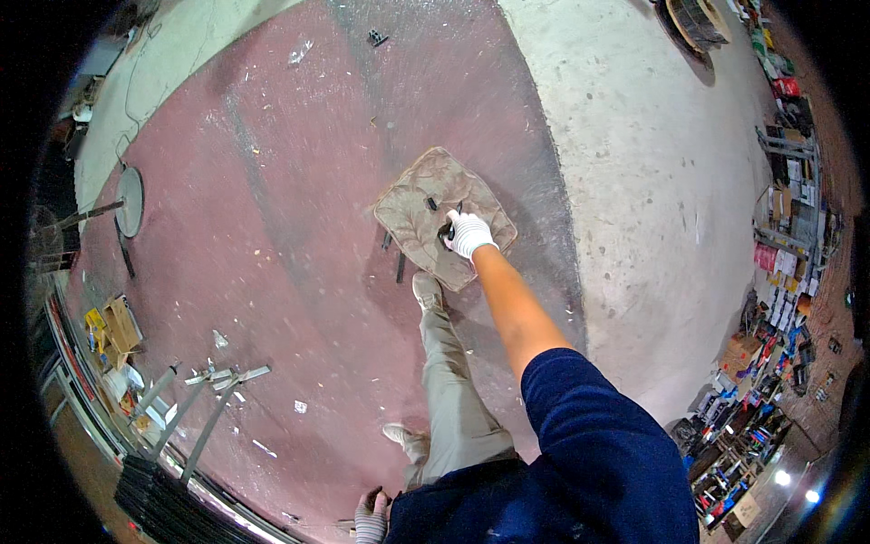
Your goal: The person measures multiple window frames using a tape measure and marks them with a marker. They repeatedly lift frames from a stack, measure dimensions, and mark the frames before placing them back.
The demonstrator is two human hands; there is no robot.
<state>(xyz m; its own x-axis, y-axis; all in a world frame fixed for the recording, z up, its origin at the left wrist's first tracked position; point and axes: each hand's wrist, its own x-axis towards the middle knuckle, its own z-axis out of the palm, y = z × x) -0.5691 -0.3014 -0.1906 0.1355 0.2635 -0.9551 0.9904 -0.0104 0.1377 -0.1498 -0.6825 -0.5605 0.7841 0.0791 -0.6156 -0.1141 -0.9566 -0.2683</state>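
My right hand [469, 234], in a white striped glove, reaches over a stool's padded seat [421, 177] covered in brownish patterned fabric. Its fingers are closed round a small black object [446, 232], mostly hidden by the glove. A smaller black piece [431, 204] lies on the seat just beyond that hand. Low in the picture, beside my body, hangs my left hand [370, 524], gloved as well. Its fingers are mostly hidden, and whether it holds anything does not show. Dark stool legs [401, 267] stick out beneath the seat, close to my forward foot.
A round-topped stand [130, 201] is at the left, above an open cardboard box [120, 325]. Metal legs [207, 426] jut across the floor at the lower left. Shelves of goods [787, 213] line the right, and a cable spool [696, 23] lies at the far right. Scraps litter the reddish floor.
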